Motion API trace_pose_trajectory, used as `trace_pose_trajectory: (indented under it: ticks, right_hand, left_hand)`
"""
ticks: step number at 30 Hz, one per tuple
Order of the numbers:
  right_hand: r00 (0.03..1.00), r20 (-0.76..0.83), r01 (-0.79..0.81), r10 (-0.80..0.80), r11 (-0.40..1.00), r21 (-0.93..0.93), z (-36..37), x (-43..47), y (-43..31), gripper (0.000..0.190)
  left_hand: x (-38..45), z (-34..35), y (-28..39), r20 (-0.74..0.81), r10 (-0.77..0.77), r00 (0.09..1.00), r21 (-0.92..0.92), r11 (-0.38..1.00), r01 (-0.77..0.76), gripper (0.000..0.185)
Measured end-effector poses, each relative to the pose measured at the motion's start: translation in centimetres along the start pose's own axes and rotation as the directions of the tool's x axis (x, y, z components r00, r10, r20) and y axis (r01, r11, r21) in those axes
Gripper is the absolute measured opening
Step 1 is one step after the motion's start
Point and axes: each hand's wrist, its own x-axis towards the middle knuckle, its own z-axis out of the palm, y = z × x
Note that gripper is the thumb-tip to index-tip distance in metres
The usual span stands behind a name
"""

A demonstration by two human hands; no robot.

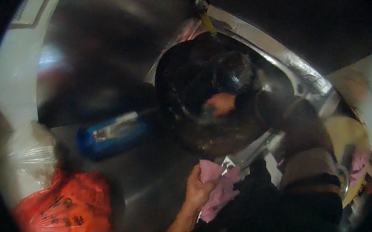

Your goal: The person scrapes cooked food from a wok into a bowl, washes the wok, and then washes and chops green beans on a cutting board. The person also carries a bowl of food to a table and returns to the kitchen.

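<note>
Before me is a large dark wok (192, 83), its inside wet and shiny. My right hand (222, 104) reaches into it from the right, past a dark sleeve; the hand is blurred, and what its fingers hold, if anything, is unclear. At the wok's near edge my left hand (196, 185) grips a pink cloth (220, 198). A metal bar or handle (254, 150) runs up and right from the cloth; whether the cloth is wrapped around it I cannot tell.
To the left stands a blue container (91, 149) with a pale object in it. A red plastic bag (79, 196) with writing and a whitish plastic bag (31, 155) are at lower left. Above the wok hangs a yellow tube (208, 23). A round yellowish board (347, 133) lies right.
</note>
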Motion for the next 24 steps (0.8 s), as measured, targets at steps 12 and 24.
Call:
trace_pose_trajectory:
  ticks: [12,24]
  right_hand:
    - [0.977,-0.105,0.191,-0.187,0.981,0.027,-1.2,3.9,-4.6,0.048]
    - [0.792,-0.399,0.505,-0.463,0.863,0.000,-2.1,7.9,-6.5,0.042]
  left_hand:
    - [0.4,0.0,-0.4,0.011,0.012,1.000,0.029,1.000,-0.013,0.058]
    - [0.8,-0.2,-0.9,0.037,0.012,0.999,0.037,0.999,-0.013,0.059]
